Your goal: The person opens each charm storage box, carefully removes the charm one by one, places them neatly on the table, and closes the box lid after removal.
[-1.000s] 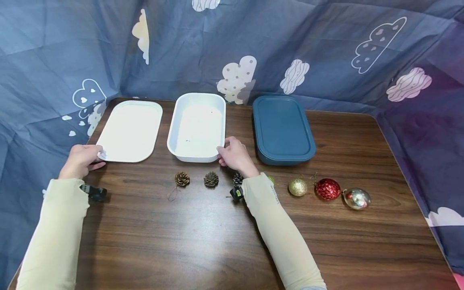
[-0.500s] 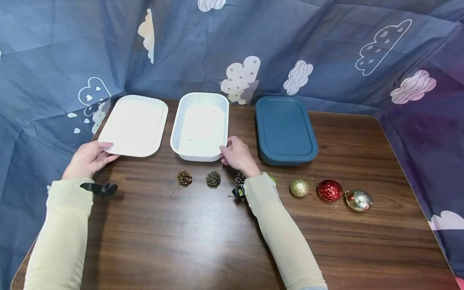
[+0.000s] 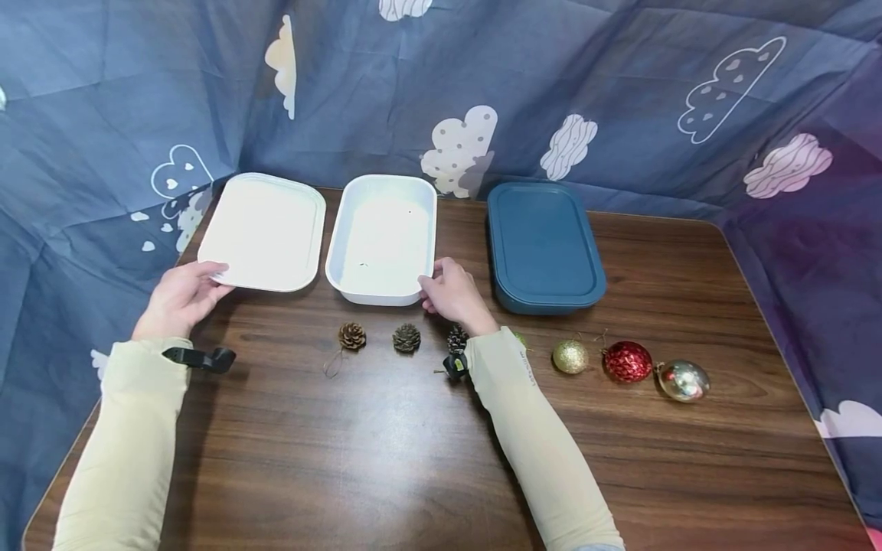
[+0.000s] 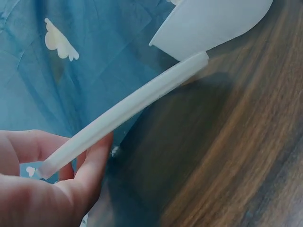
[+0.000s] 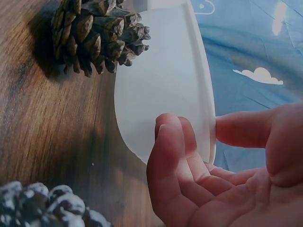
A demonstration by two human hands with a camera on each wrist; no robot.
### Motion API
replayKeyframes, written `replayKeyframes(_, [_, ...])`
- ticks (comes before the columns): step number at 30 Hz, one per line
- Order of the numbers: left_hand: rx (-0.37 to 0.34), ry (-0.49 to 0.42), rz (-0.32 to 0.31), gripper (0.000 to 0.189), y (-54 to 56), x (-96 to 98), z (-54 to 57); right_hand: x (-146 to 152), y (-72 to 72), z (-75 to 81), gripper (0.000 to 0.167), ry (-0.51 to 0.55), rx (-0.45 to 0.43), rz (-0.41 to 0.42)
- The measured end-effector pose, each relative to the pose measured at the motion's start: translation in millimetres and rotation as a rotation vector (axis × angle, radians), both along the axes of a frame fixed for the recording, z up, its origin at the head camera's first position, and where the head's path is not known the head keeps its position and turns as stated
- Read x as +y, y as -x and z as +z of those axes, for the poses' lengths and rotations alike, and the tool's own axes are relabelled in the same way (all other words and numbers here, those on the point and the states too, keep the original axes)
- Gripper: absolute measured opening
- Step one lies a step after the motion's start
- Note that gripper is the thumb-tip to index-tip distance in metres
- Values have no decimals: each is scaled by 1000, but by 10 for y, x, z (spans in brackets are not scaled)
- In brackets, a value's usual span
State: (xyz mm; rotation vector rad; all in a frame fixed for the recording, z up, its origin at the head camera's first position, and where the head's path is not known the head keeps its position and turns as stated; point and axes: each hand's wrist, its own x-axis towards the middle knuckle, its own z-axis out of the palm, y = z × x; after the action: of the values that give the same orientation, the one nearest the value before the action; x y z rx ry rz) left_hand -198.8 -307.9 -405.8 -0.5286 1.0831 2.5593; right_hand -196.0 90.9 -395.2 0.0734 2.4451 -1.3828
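My left hand (image 3: 182, 298) pinches the near left corner of a flat white lid (image 3: 265, 229), thumb on top and fingers beneath. The left wrist view shows the lid (image 4: 128, 111) edge-on, raised over the table with a shadow below. To its right stands an uncovered white rectangular container (image 3: 382, 237) with a few dark specks inside. My right hand (image 3: 455, 295) grips this container's near right corner, thumb at the rim and curled fingers by the outer wall. Close to that hand lie a brown pinecone (image 5: 97, 38) and a white-tipped pinecone (image 5: 47, 205).
A blue lidded container (image 3: 547, 245) stands right of centre. In front lie a pinecone with a string loop (image 3: 352, 335), a gold glitter ball (image 3: 570, 357), a red bauble (image 3: 627, 361) and a silvery bauble (image 3: 684, 380). My right sleeve partly hides a green thing (image 3: 521, 339).
My left hand has raised the lid off the table and carried it rightward, closer to the white container. The right hand keeps its grip on the container's corner.
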Motion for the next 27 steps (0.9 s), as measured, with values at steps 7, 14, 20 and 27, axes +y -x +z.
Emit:
replayKeyframes(7, [94,107,78,23,-19,118,24,4,8,11,41,-11,-4,6])
replayKeyframes(14, [216,348,158,22,-49,267,133,10,11,1,40,-15,-1,6])
replayKeyframes(20, [277,529,181,23,-60,395,261,20,16,-4,40,-27,8,12])
replayKeyframes(27, [301,593,223,26,-61,518,361,11,9,-1,40,-27,8,16])
